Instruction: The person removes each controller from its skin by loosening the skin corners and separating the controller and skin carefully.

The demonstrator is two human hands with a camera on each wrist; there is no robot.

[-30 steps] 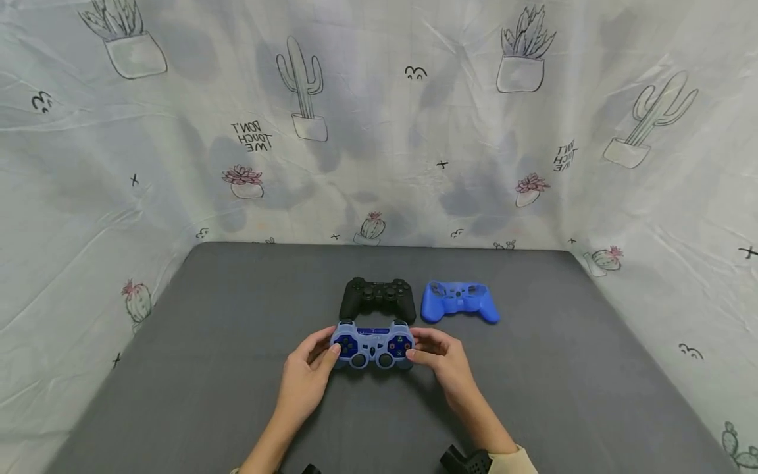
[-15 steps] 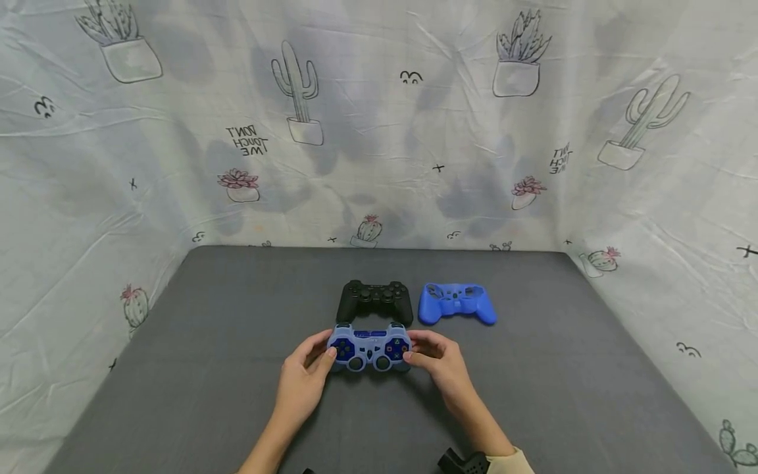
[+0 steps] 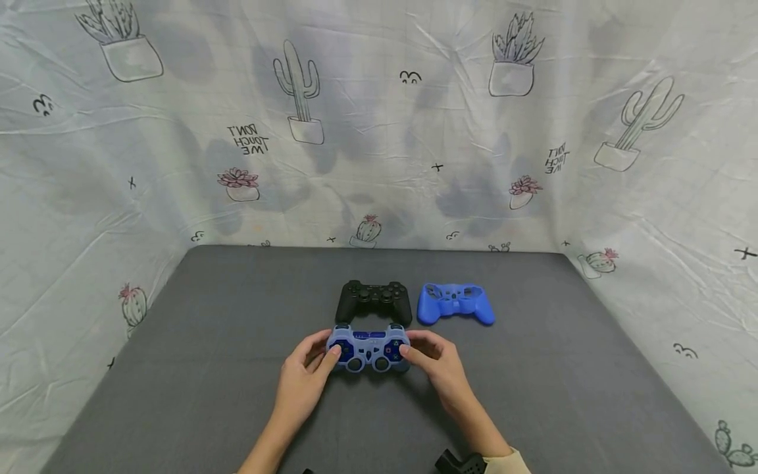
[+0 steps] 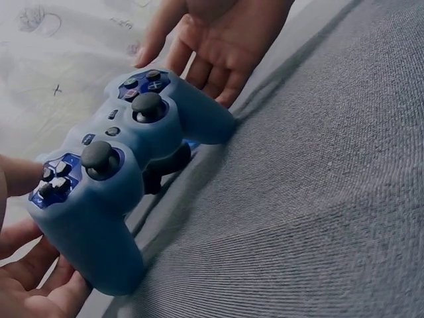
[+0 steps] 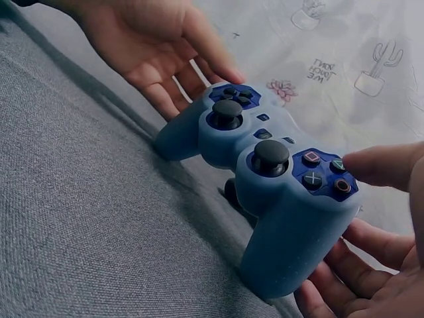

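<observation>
A game controller in a pale blue silicone skin (image 3: 367, 347) lies low over the grey table (image 3: 207, 368), held between both hands. My left hand (image 3: 304, 375) cups its left grip, thumb by the d-pad. My right hand (image 3: 438, 368) grips the right grip, thumb at the symbol buttons. In the left wrist view the controller (image 4: 112, 172) rests on my left fingers (image 4: 40, 291), with the right hand (image 4: 218, 33) behind it. The right wrist view shows the controller (image 5: 265, 179), my right thumb (image 5: 377, 165) beside the buttons and the left hand (image 5: 152, 46) beyond.
A bare black controller (image 3: 374, 301) lies just behind the held one. An empty bright blue silicone skin (image 3: 454, 303) sits to its right. Cactus-print cloth (image 3: 379, 131) walls the table on three sides. A black wrist mount (image 3: 462, 462) shows at the bottom edge.
Almost nothing: both hands keep their hold on the covered controller, and only the view has shifted slightly.
</observation>
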